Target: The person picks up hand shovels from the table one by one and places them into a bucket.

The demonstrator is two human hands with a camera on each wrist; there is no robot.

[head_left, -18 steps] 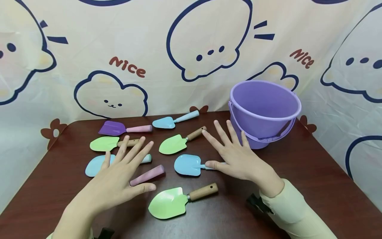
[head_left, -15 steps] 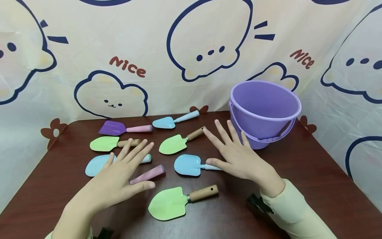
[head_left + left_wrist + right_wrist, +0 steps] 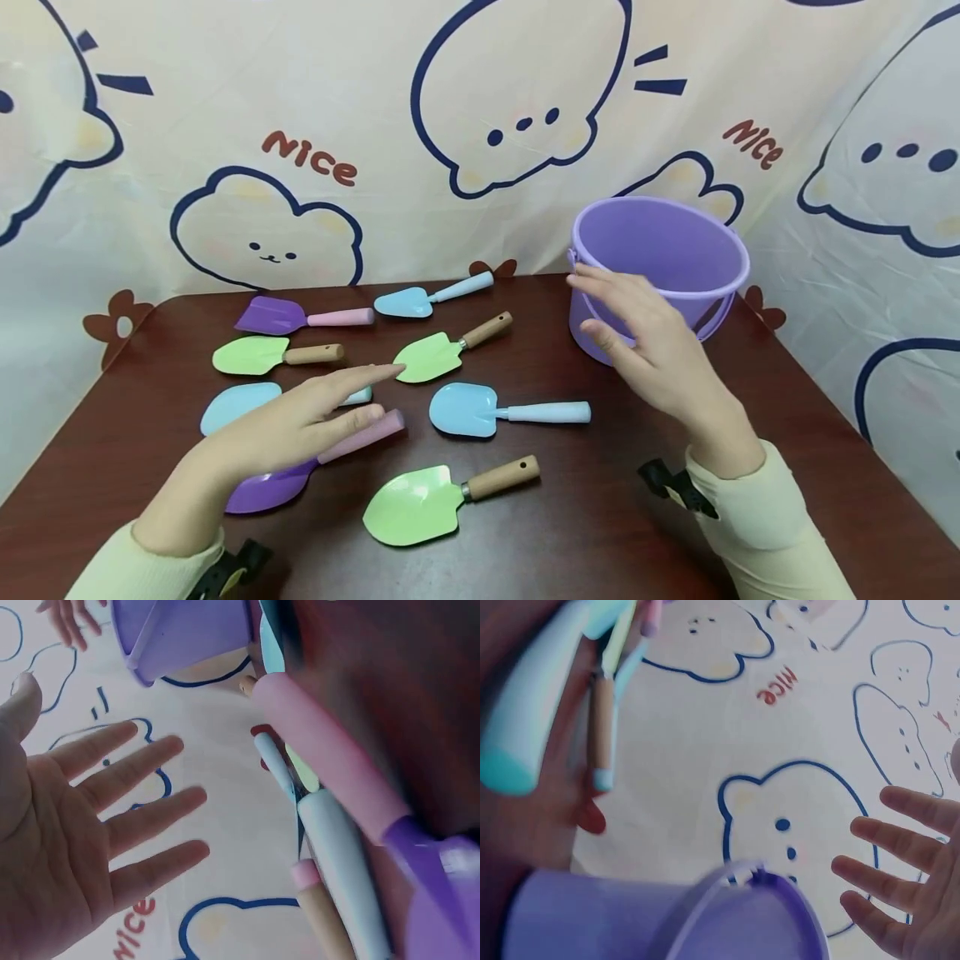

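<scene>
My left hand (image 3: 292, 429) hovers with straight fingers over a blue trowel (image 3: 234, 403) and a purple trowel with a pink handle (image 3: 270, 487), covering parts of both. Its palm and spread fingers show in the left wrist view, holding nothing. My right hand (image 3: 652, 350) is raised in front of the purple bucket (image 3: 697, 242), fingers extended and nothing in them; it hides part of the bucket's wall. Nearest to it on the table lies a blue trowel with a pale blue handle (image 3: 543, 412). A green trowel with a wooden handle (image 3: 412, 508) lies between the hands, towards the front.
Further back lie another purple trowel (image 3: 270, 316), a green trowel (image 3: 251, 356), a small blue trowel (image 3: 405, 302) and a second green trowel (image 3: 429, 358). They rest on a dark brown table (image 3: 600, 533). A cartoon-printed cloth (image 3: 480, 225) hangs behind and at the sides.
Both hands have turned from palm-down and spread to a more edge-on pose. The right hand has shifted right, uncovering the blue trowel's handle. The head view has shifted slightly; the trowels stay put.
</scene>
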